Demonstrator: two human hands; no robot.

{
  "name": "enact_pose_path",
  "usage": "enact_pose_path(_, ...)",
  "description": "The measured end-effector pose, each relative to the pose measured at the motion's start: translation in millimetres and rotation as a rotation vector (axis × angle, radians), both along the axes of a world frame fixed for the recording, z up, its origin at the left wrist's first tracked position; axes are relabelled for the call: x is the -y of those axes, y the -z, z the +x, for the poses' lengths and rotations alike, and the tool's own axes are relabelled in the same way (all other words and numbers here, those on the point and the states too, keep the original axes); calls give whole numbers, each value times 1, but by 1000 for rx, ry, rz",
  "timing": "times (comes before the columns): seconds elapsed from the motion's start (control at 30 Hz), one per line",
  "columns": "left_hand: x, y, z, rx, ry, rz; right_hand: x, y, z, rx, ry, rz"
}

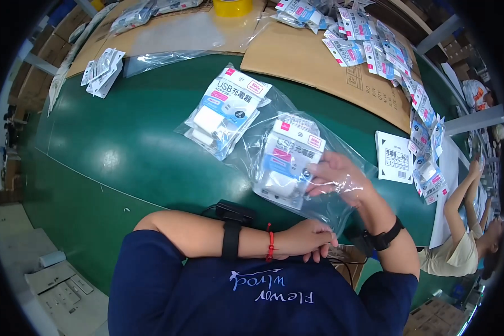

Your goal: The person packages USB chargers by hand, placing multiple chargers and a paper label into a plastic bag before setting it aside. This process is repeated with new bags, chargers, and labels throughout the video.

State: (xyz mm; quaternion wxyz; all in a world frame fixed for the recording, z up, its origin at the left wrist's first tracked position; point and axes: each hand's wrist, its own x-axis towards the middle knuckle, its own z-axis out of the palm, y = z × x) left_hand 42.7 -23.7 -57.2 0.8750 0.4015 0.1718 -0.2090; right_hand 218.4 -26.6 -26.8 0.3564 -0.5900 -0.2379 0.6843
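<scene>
A clear plastic bag [242,168] lies across the green table. My right hand [337,178] reaches in among its film, fingers closed on the right edge of a stack of charger packs [288,159], white plug adapters in white, pink and blue packaging. My left hand [311,239] is close to my body, fingers pinched on the bag's near edge. Farther left, another stack of charger packs [227,112] lies at the bag's far end; whether it is inside or under the film I cannot tell.
Cardboard sheets [319,70] cover the far side of the green table [123,134]. Many charger packs [375,45] lie heaped at the far right. White labels [393,155] are stacked at the right, small packs [103,71] at the far left. Yellow tape [232,7] stands at the back. A co-worker [459,241] is at right.
</scene>
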Motion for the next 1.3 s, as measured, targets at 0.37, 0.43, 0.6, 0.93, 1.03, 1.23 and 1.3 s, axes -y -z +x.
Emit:
enact_pose_path(0.37, -9, 7, -6, 365, 332, 486, -25, 14, -46, -184, 348, 251)
enact_pose_path(0.43, -27, -14, -6, 633, 390, 651, -14, 13, -38, -109, 299, 299)
enact_pose_path(0.6, -83, -63, -20, 375, 72, 576, 40, -4, 18, 396, -273, 477)
enact_pose_path(0.93, -102, -59, -9, 358, -282, 587, 232, 12, 235, 2396, 774, 102)
enact_pose_path(1.03, -99, -59, -1, 409, -246, 675, 243, 8, 242, 1437, 1057, -187)
enact_pose_path(1.23, -82, -84, 30, 837, -300, 1507, 163, -103, 90, 1648, 572, 484)
enact_pose_path(1.3, -72, -95, 46, 899, -407, 1733, 148, -124, 51, 1486, 401, 589)
